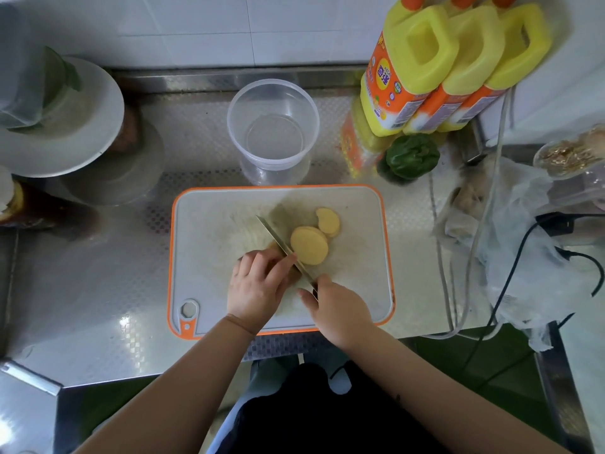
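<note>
The potato (274, 247) lies on the board (209, 244), near the middle. It is mostly hidden under the left hand (255, 286). That hand curls its fingers over the potato and holds it down, so I think it will not roll away. The fingertips are tucked in close to the blade, which likely keeps them safe from the sharp edge.

The right hand (337, 309) is wrapped round the handle of the knife (278, 240). The blade slants across the board and sits right next to the left fingers, ready to cut the next slice, I think.

The cut slices (309, 245) lie just past the blade, on the right. They fall there as they come off. I count two plain ones, and edges of more peek out from under them.

Behind the board stands one clear bowl (229, 119), close by, maybe to take the slices. To the right are three yellow bottles (412, 70) in a row, and one green pepper (412, 155) in front of them. One knife, one board, two hands at work.
</note>
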`<state>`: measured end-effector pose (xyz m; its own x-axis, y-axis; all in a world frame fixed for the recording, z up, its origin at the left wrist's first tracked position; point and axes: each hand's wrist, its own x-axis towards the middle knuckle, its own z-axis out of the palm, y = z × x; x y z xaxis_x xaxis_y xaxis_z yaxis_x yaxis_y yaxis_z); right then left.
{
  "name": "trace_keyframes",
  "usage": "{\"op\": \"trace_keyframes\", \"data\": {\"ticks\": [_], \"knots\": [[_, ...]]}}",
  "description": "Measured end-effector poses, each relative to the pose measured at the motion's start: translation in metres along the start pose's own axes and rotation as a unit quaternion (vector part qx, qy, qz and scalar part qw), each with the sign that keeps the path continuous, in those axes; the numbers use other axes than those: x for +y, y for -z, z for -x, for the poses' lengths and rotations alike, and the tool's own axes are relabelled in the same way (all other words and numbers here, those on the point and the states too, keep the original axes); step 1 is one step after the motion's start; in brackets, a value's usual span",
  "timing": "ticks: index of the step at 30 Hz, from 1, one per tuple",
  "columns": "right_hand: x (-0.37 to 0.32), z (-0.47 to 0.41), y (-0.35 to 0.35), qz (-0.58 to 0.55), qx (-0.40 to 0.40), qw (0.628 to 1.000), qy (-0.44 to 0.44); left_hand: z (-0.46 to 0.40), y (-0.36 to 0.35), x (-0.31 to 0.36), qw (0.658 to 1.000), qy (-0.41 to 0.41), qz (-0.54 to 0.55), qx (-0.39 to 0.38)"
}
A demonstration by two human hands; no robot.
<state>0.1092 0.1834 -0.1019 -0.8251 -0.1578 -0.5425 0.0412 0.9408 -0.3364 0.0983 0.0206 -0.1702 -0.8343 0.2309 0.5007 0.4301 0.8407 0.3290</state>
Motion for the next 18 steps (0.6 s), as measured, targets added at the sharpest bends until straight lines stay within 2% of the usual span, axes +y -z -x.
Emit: {"op": "trace_keyframes", "data": {"ticks": [3, 5, 7, 9, 15, 18], "knots": [[0.004, -0.004, 0.015, -0.038, -0.009, 0.999, -0.034, -0.001, 0.0, 0.0, 1.0, 0.007, 0.003, 0.002], [0.006, -0.011, 0.024, -0.061, 0.035, 0.996, -0.051, -0.001, 0.0, 0.0, 1.0, 0.004, 0.004, 0.002], [0.008, -0.023, 0.028, -0.089, 0.068, 0.993, -0.033, -0.002, 0.0, 0.0, 1.0, 0.004, 0.002, 0.004], [0.006, -0.035, 0.03, -0.107, 0.059, 0.993, -0.002, -0.002, 0.0, 0.0, 1.0, 0.006, 0.0, 0.003], [-0.001, -0.055, 0.035, -0.044, 0.034, 0.998, 0.029, -0.003, 0.001, 0.001, 1.0, 0.007, 0.006, 0.001], [-0.001, -0.057, 0.04, -0.051, 0.054, 0.997, 0.008, -0.002, 0.001, 0.0, 1.0, 0.013, 0.009, 0.0]]}}
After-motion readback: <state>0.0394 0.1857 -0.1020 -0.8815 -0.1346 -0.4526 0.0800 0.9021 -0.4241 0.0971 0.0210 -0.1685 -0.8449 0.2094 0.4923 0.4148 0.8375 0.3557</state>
